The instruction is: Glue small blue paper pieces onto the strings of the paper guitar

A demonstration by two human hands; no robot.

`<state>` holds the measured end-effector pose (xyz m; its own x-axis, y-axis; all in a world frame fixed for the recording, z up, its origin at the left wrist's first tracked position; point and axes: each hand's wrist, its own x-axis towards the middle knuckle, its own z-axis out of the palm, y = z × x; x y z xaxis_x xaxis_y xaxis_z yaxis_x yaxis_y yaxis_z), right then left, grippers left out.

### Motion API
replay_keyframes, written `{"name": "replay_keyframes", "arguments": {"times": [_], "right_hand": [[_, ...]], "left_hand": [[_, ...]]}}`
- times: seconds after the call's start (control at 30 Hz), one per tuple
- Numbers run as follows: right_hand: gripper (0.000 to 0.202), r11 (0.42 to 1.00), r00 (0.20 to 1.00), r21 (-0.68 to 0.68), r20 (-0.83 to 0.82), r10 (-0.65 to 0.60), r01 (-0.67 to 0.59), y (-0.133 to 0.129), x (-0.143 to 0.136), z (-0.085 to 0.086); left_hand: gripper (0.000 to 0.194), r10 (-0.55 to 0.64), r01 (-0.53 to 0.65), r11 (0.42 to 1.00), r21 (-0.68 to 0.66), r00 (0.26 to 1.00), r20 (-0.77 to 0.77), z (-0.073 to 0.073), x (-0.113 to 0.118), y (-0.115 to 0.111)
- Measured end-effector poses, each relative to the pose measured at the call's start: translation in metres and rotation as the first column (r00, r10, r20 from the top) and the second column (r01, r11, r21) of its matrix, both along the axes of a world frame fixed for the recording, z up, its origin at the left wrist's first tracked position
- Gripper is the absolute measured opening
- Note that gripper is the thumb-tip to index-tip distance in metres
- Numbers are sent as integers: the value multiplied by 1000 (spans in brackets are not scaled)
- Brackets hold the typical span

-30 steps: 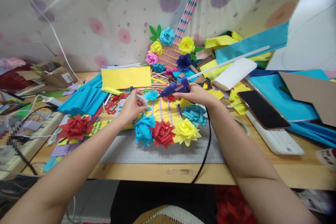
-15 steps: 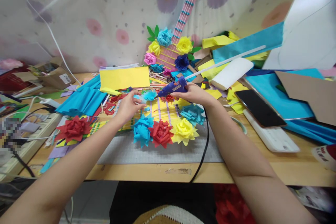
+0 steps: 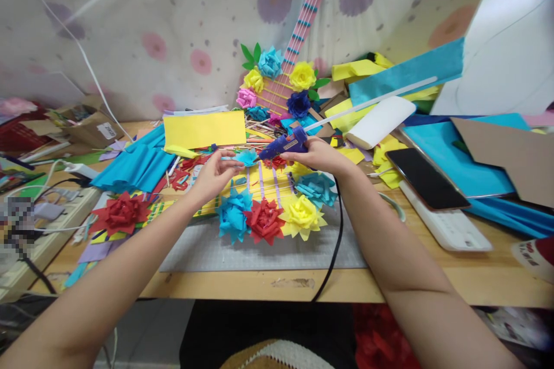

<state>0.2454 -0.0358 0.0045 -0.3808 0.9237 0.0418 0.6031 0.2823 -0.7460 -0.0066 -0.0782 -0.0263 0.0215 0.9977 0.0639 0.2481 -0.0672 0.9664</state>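
My right hand (image 3: 314, 155) is wrapped round a blue glue gun (image 3: 283, 145), whose nozzle points left at a small light blue paper flower (image 3: 246, 157). A long white glue stick (image 3: 372, 102) runs out of the gun's back. My left hand (image 3: 219, 171) is at the flower's left side, fingers bent and pressed together; what they pinch is too small to tell. Below both hands lies a yellow paper guitar (image 3: 270, 184) with blue, red (image 3: 265, 220) and yellow (image 3: 303, 216) paper flowers along its near edge.
A pink guitar (image 3: 298, 40) with flowers leans at the back. Yellow paper (image 3: 203, 130) and blue crepe paper (image 3: 134, 161) lie left; a phone (image 3: 426, 179) and a cardboard piece (image 3: 511, 155) lie right. A black cord (image 3: 340, 242) hangs over the table edge.
The light blue piece that showed between my left fingers is no longer visible there. My left fingers have shifted slightly. The glue gun has hardly moved.
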Motion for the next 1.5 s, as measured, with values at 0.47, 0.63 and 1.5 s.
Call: {"name": "replay_keyframes", "arguments": {"times": [0.47, 0.63, 1.5], "right_hand": [[47, 999, 1000, 31, -17, 21, -21, -2, -1, 2], [49, 1000, 1000, 10, -20, 23, -23, 0, 1, 0], [48, 999, 1000, 34, -18, 17, -16, -2, -1, 0]], "left_hand": [[40, 86, -85, 996, 9, 995, -55, 0, 4, 2], [26, 93, -17, 989, 150, 851, -517, -3, -4, 1], [39, 230, -244, 970, 16, 890, -394, -3, -6, 2]]}}
